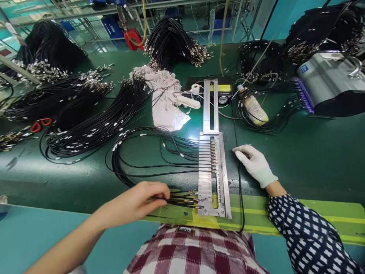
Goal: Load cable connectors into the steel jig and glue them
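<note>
My left hand (142, 199) is bare and closed around several black cables (179, 198), just left of the near end of a metal slotted fixture (205, 179). The cables' metal ends point toward the fixture and reach its lower left edge. Farther up the fixture, several black cables lie side by side in its slots, with their copper-coloured tips (213, 156) in a row along the middle. My right hand (253, 161), in a white glove, hovers to the right of the fixture, apart from it. Its thumb and fingertips are pressed together; anything between them is too small to tell.
Bundles of black cables (94, 125) cover the left of the green table, near red-handled scissors (41, 125). Behind the fixture are a black control box (225, 93) and a white cloth (165, 102). A wrapped bottle (255, 110) and a silver machine with purple light (333, 83) stand right.
</note>
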`<state>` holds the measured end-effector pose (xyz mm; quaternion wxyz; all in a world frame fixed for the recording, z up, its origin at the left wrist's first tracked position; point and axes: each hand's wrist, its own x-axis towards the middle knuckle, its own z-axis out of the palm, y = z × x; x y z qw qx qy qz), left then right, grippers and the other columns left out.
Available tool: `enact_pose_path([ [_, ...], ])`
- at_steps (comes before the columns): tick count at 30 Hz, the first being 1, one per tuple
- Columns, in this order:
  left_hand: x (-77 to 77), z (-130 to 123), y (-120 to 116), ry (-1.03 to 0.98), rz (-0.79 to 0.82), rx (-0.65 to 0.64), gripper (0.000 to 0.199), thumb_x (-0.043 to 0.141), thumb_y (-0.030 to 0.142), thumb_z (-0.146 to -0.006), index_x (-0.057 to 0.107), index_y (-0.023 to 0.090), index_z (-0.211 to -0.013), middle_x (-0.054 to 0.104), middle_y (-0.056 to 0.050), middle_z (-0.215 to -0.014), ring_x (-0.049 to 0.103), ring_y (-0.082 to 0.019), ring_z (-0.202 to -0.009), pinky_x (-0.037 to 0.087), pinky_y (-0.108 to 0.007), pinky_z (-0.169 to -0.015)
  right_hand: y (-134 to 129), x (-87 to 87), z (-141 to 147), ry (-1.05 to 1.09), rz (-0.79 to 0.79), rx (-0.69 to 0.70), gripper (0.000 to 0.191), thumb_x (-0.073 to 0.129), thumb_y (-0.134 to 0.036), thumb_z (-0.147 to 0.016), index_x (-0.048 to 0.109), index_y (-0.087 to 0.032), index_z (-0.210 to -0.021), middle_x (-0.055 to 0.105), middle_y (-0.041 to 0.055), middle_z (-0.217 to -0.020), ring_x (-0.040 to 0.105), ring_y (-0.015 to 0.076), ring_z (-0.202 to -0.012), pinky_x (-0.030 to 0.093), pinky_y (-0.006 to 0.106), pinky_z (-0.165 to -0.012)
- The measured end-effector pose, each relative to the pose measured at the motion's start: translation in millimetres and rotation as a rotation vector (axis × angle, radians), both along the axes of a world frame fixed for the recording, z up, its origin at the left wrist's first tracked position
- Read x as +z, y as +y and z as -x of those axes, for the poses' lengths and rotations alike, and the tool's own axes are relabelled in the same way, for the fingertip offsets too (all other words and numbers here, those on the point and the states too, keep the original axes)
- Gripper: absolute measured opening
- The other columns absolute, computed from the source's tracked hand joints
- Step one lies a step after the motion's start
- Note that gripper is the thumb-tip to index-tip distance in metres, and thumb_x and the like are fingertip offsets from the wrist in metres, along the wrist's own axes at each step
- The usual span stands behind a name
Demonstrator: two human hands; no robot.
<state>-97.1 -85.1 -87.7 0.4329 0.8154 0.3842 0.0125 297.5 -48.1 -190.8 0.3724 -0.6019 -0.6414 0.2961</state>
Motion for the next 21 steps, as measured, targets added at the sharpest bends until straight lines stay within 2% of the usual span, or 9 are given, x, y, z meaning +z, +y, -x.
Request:
enact_pose_path([
  [2, 5.5, 0.5, 8.4, -0.122, -0.029, 0.099, 0.010, 0.056, 0.028, -0.096, 0.063, 0.022, -0.091, 0.065, 0.001, -0.084, 0.060, -0.012, -0.072, 0.047, -0.020, -0.065, 0.7, 1.0, 1.1, -0.012, 0.003, -0.001, 0.025, 0.057, -0.046, -0.092, 0.071, -0.025, -0.093, 0.071, 0.0055, -0.099, 0.066, 0.0246, -0.094, 0.052, 0.040, -0.088],
  [4, -5.5, -9.4, 15.7, -0.194, -0.102, 0.165, 0.010, 0.058, 0.028, -0.094, 0.063, 0.021, -0.091, 0.066, 0.000, -0.083, 0.060, -0.012, -0.073, 0.048, -0.020, -0.065, 0.4, 1.8, 1.3, -0.019, 0.004, -0.004, 0.024, 0.056, -0.045, -0.092, 0.071, -0.025, -0.094, 0.071, 0.0053, -0.100, 0.066, 0.0248, -0.095, 0.052, 0.041, -0.088],
  [6, -30.7, -27.7, 18.7, -0.204, -0.186, 0.144, 0.011, 0.055, 0.026, -0.096, 0.063, 0.020, -0.094, 0.066, -0.002, -0.087, 0.061, -0.014, -0.078, 0.049, -0.023, -0.070, -2.2, 3.1, 0.5, -0.021, -0.005, -0.001, 0.024, 0.056, -0.044, -0.093, 0.070, -0.025, -0.095, 0.071, 0.0056, -0.100, 0.066, 0.0251, -0.096, 0.052, 0.041, -0.088],
  [9, -71.6, -51.6, 15.5, -0.135, -0.331, 0.043, 0.017, 0.045, 0.022, -0.100, 0.061, 0.020, -0.103, 0.065, -0.005, -0.094, 0.061, -0.016, -0.087, 0.050, -0.028, -0.078, -10.8, 6.5, -2.3, -0.053, -0.036, 0.047, 0.023, 0.054, -0.042, -0.094, 0.069, -0.024, -0.095, 0.071, 0.0062, -0.100, 0.065, 0.0249, -0.096, 0.052, 0.040, -0.088],
  [11, -87.0, -56.7, 11.8, -0.109, -0.399, 0.032, 0.019, 0.043, 0.020, -0.100, 0.059, 0.020, -0.111, 0.063, -0.007, -0.101, 0.061, -0.017, -0.092, 0.051, -0.029, -0.082, -17.0, 8.8, -4.0, -0.082, -0.048, 0.086, 0.023, 0.053, -0.041, -0.095, 0.069, -0.024, -0.095, 0.071, 0.0063, -0.100, 0.065, 0.0246, -0.096, 0.052, 0.040, -0.088],
  [13, -91.0, -55.7, 9.6, -0.124, -0.437, 0.040, 0.020, 0.043, 0.019, -0.100, 0.057, 0.020, -0.115, 0.061, -0.008, -0.105, 0.060, -0.017, -0.094, 0.051, -0.029, -0.083, -20.7, 10.1, -4.7, -0.097, -0.041, 0.093, 0.022, 0.052, -0.040, -0.096, 0.069, -0.024, -0.094, 0.071, 0.0063, -0.100, 0.065, 0.0243, -0.095, 0.052, 0.040, -0.087],
  [17, -84.4, -58.7, 11.8, -0.214, -0.515, 0.051, 0.019, 0.042, 0.019, -0.101, 0.060, 0.020, -0.110, 0.061, -0.007, -0.097, 0.060, -0.016, -0.088, 0.052, -0.027, -0.078, -19.8, 9.7, -3.3, -0.105, -0.014, 0.058, 0.021, 0.053, -0.039, -0.095, 0.069, -0.024, -0.094, 0.071, 0.0063, -0.100, 0.066, 0.0246, -0.095, 0.052, 0.040, -0.086],
  [21, -83.6, -75.4, 17.5, -0.228, -0.583, 0.005, 0.027, 0.042, 0.019, -0.102, 0.057, 0.019, -0.124, 0.061, -0.009, -0.100, 0.061, -0.017, -0.091, 0.053, -0.029, -0.079, -17.5, 9.3, -2.0, -0.117, -0.012, 0.060, 0.021, 0.053, -0.037, -0.095, 0.069, -0.024, -0.094, 0.072, 0.0058, -0.100, 0.066, 0.0247, -0.096, 0.052, 0.040, -0.086],
])
